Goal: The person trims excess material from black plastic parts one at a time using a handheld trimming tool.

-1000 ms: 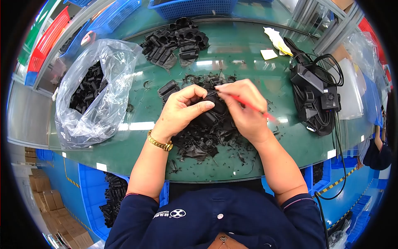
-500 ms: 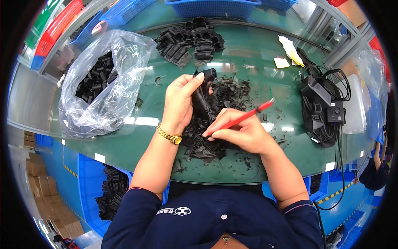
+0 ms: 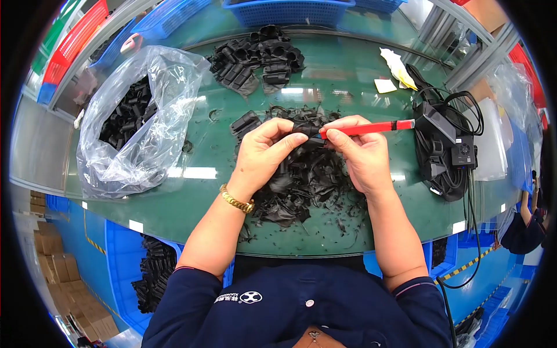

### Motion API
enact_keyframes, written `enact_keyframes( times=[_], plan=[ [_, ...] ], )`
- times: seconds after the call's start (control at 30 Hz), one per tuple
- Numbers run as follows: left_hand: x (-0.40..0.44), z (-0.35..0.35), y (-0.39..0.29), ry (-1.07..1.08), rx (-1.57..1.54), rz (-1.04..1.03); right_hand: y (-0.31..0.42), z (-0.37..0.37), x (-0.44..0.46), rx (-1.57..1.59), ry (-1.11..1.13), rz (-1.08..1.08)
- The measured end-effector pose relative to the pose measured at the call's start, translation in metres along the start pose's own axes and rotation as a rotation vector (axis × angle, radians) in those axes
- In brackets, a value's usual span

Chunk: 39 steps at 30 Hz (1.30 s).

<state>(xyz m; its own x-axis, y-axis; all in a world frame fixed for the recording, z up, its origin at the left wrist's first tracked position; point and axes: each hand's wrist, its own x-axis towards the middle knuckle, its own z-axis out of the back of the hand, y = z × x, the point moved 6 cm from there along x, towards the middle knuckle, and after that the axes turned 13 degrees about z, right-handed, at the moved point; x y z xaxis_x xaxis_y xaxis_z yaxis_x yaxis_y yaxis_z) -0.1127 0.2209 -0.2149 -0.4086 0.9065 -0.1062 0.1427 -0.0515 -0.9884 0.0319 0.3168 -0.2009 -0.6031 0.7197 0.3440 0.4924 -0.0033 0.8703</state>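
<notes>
My left hand [image 3: 262, 152] is closed on a black moulded part [image 3: 306, 129], pinching it between thumb and fingers above the scrap heap. A ribbed black piece [image 3: 246, 123] shows just left of these fingers; whether it joins the held part I cannot tell. In my right hand [image 3: 366, 156] is a slim red-handled tool [image 3: 380, 127] with a dark band near its outer end. The tool's inner end meets the black part, and its tip is hidden by fingers. Beneath both hands lies a heap of thin black scraps [image 3: 284, 200].
A clear plastic bag [image 3: 174, 87] of black parts stands left. More black moulded parts [image 3: 238, 72] lie at the back. Black devices with cables [image 3: 441, 151] sit right, near a yellow note [image 3: 384, 86]. Blue baskets [image 3: 290, 13] line the far edge; a blue bin [image 3: 119, 255] is below left.
My right hand has risen from the scraps to the black part, bringing the red tool against it. My left hand has turned the part sideways and lowered it slightly.
</notes>
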Motion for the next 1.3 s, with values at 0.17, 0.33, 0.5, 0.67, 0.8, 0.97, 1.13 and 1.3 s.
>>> enact_keyframes(
  times=[0.17, 0.33, 0.5, 0.67, 0.8, 0.97, 1.13, 1.3],
  plan=[
    [-0.010, 0.007, -0.026, -0.041, 0.163, -0.035, 0.006, 0.002, 0.004, -0.048, -0.070, 0.034],
    [-0.012, 0.037, -0.039, -0.093, 0.356, -0.058, 0.013, 0.057, 0.016, 0.112, -0.320, 0.114],
    [-0.034, -0.026, -0.075, -0.167, 1.298, -0.710, 0.009, 0.047, 0.016, 0.343, -0.300, 0.097],
    [-0.013, -0.027, -0.062, -0.177, 0.543, -0.391, 0.006, 0.024, 0.008, 0.412, -0.254, 0.042],
    [0.002, -0.031, -0.034, 0.054, -0.026, -0.200, -0.005, 0.003, -0.003, 0.481, -0.208, -0.073],
    [0.001, -0.016, -0.022, 0.037, -0.134, -0.076, -0.001, 0.001, -0.003, 0.186, -0.100, -0.094],
    [-0.003, -0.016, -0.019, 0.043, -0.034, -0.038, 0.019, 0.002, 0.001, 0.023, -0.062, 0.111],
    [-0.008, -0.021, -0.017, 0.094, -0.051, 0.040, 0.022, -0.003, -0.001, -0.066, 0.033, 0.194]
  ],
)
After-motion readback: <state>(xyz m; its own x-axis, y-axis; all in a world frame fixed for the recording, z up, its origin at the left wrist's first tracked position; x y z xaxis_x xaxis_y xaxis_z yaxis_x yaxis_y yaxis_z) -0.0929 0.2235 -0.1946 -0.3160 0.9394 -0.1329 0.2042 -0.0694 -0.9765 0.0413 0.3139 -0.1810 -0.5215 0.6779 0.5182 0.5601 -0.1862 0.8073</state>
